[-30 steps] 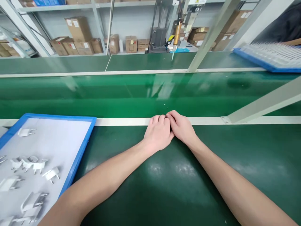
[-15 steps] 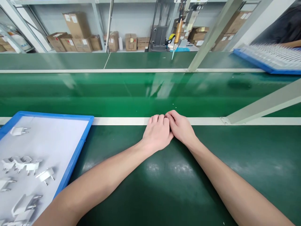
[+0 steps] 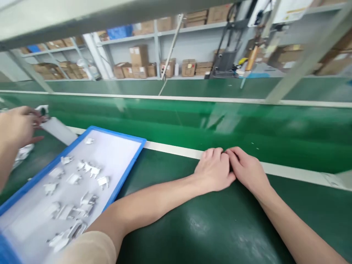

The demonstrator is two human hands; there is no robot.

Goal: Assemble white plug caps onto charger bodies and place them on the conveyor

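My left hand (image 3: 215, 169) and my right hand (image 3: 248, 169) rest side by side on the dark green worktable (image 3: 209, 227), fingertips touching at the white strip (image 3: 176, 149) that edges the conveyor. Both lie palm down with fingers curled, and I see nothing held in either. A blue-rimmed tray (image 3: 129, 165) with a white liner lies to the left of my left forearm, carrying several white plug parts (image 3: 92, 170).
A co-worker's hand (image 3: 18, 124) at the far left holds a small white part above the table edge. The bright green conveyor belt (image 3: 192, 121) runs across behind my hands. Grey frame posts, shelving with cardboard boxes (image 3: 139, 55) and a dispensing machine (image 3: 251, 58) stand beyond.
The view has swung left and tilted; my hands stay together at the white strip. More of the tray shows, and a co-worker's hand has come into view at the left.
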